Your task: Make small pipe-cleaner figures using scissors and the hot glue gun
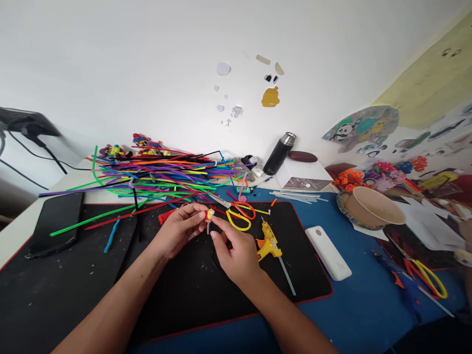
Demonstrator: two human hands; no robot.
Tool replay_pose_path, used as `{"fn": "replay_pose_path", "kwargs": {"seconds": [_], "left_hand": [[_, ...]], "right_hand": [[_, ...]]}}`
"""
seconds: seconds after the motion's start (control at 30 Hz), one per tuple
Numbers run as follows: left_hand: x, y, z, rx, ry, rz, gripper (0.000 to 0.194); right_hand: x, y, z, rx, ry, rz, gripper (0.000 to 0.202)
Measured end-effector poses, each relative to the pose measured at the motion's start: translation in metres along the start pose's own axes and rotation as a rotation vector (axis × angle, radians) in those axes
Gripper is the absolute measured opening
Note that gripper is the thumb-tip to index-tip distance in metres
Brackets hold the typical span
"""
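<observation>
My left hand (179, 228) pinches a small fuzzy piece made of red, yellow and white pipe cleaner (210, 215) between thumb and fingers, above the black mat (206, 290). A short pale stem hangs below that piece. My right hand (236, 248) meets it from the other side, curled, with its index fingertip against the piece and its thumb close to the stem. Just beyond my hands lie scissors (239, 220) with red and yellow handles. A yellow hot glue gun (270, 241) with a glue stick in its back rests right of my right hand.
Many coloured pipe cleaners (165, 172) are heaped along the wall. A phone (57, 223) lies left, a white power bank (328, 253) right. Behind stand a black flask (280, 153) and a bowl (376, 206). A second glue gun (401, 287) and scissors (424, 275) lie far right, near another person's hand.
</observation>
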State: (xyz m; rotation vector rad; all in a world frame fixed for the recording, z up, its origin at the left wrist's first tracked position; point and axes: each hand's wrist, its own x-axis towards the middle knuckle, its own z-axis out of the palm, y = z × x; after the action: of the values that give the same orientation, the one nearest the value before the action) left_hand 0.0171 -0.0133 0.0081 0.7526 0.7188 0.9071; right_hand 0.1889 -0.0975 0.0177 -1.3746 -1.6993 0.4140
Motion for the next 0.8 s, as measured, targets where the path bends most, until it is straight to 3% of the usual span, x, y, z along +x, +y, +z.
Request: {"fn": "replay_pose_path", "kwargs": {"seconds": [0.6, 0.8], "left_hand": [[-0.0005, 0.0024, 0.0031, 0.034, -0.030, -0.012, 0.031], [0.0008, 0.0008, 0.0018, 0.021, -0.021, -0.005, 0.032]], "right_hand": [[0.0029, 0.0024, -0.0057, -0.020, -0.032, -0.038, 0.033], [0.0014, 0.0040, -0.0054, 0.025, 0.011, -0.003, 0.033]]}}
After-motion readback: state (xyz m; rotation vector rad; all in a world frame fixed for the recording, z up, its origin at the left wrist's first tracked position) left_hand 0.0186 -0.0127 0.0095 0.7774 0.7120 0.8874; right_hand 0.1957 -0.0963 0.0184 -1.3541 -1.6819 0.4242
